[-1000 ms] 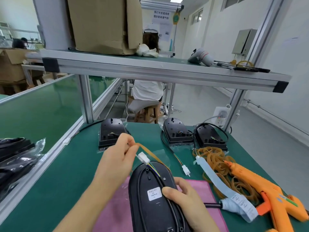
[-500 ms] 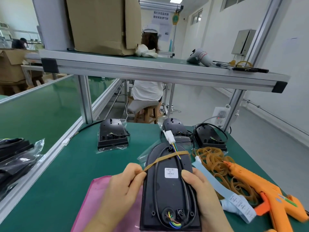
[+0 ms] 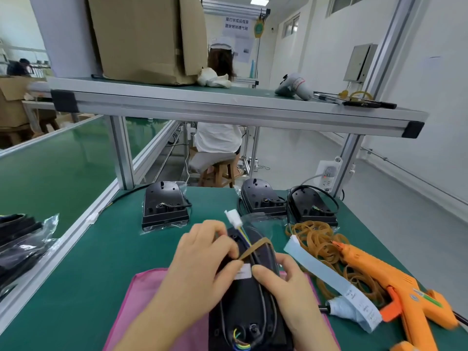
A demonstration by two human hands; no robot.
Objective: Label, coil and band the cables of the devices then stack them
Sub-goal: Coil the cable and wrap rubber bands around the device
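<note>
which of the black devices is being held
The nearest device, on the pink cloth: right hand grips it, left hand pinches a rubber band across it. The other three devices lie untouched farther back.

An orange glue gun (image 3: pixel 395 282) lies on the green bench (image 3: pixel 101 262); a cardboard box (image 3: pixel 147 39) tops the shelf (image 3: pixel 228 107), a worker (image 3: pixel 217 138) seated beyond.

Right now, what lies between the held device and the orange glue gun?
Head view: a pale blue label strip and a pile of rubber bands.
</note>
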